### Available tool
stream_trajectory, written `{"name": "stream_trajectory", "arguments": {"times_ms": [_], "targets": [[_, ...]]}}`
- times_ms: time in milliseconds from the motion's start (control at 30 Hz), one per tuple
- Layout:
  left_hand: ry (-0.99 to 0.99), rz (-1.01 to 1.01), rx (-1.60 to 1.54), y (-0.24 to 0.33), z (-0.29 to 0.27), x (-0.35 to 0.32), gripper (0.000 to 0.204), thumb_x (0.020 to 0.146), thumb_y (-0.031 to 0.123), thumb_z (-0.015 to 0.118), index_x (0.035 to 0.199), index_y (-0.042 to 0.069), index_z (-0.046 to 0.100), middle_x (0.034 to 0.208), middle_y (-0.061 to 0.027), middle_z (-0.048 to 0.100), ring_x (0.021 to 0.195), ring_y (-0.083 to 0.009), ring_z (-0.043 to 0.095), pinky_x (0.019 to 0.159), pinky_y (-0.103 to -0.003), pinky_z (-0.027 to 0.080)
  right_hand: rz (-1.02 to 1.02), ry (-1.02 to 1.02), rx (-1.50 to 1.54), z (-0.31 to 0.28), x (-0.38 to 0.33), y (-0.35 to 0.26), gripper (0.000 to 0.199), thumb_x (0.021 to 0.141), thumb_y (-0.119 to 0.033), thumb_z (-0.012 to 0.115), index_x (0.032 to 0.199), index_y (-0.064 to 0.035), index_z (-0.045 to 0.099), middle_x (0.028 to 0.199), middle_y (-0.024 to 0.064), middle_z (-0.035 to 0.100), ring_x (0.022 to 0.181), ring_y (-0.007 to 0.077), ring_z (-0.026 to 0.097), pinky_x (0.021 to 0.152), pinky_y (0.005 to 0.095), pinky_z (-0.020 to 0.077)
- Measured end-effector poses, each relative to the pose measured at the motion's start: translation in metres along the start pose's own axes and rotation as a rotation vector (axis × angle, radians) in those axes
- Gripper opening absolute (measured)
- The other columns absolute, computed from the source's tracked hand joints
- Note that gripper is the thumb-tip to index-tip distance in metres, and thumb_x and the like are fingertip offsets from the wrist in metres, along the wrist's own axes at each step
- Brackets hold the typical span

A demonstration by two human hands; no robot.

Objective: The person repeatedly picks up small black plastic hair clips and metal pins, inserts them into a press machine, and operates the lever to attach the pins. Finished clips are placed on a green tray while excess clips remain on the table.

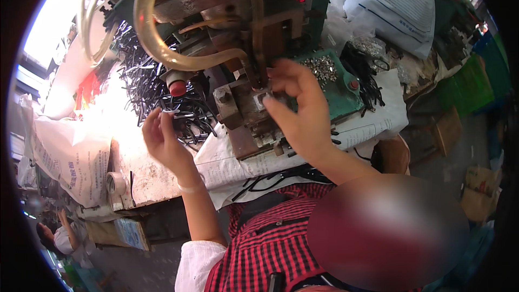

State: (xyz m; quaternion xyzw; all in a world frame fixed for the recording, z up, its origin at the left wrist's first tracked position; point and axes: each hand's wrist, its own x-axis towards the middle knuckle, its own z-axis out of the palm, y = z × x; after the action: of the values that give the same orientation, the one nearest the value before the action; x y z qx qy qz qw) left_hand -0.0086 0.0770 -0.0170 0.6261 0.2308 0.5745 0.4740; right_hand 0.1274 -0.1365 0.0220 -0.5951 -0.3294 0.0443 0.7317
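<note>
My left hand is raised over the table's edge beside the pile of thin black strips, its fingers bent in toward the thumb. Whatever lies at those fingertips is too small to make out. At the bench machine, my right hand reaches in from the right. Its thumb and fingers stand apart around the metal tooling, with nothing visibly held; the fingertips are slightly blurred. A red push button sits on the machine between my hands.
A green tray of small metal parts stands right of the machine. Clear hoses loop overhead. A tape roll and a printed white sack are at left; another full sack stands behind. Another person sits far left.
</note>
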Motion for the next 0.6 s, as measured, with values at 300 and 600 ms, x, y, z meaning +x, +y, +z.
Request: {"name": "stream_trajectory", "arguments": {"times_ms": [300, 600], "targets": [[-0.580, 1.012, 0.273, 0.064, 0.079, -0.056, 0.023, 0.076, 0.011, 0.088, 0.093, 0.007, 0.073, 0.097, -0.0076, 0.074, 0.059, -0.0114, 0.061, 0.051, -0.026, 0.047, 0.112, 0.116, -0.298, -0.078, 0.027, 0.045, 0.049, 0.088, 0.000, 0.071, 0.136, -0.0066, 0.062, 0.120, 0.0098, 0.072, 0.109, 0.0184, 0.068, 0.098, 0.0324, 0.0512], [-0.543, 1.031, 0.233, 0.048, 0.085, -0.061, 0.023, 0.076, 0.011, 0.088, 0.092, 0.008, 0.071, 0.097, -0.0043, 0.074, 0.055, -0.0096, 0.057, 0.048, -0.025, 0.043, 0.189, 0.049, -0.792, -0.130, -0.017, 0.083, 0.019, 0.085, -0.008, 0.074, 0.103, -0.0033, 0.073, 0.103, 0.0120, 0.071, 0.095, 0.0292, 0.068, 0.086, 0.0393, 0.0526]]}}
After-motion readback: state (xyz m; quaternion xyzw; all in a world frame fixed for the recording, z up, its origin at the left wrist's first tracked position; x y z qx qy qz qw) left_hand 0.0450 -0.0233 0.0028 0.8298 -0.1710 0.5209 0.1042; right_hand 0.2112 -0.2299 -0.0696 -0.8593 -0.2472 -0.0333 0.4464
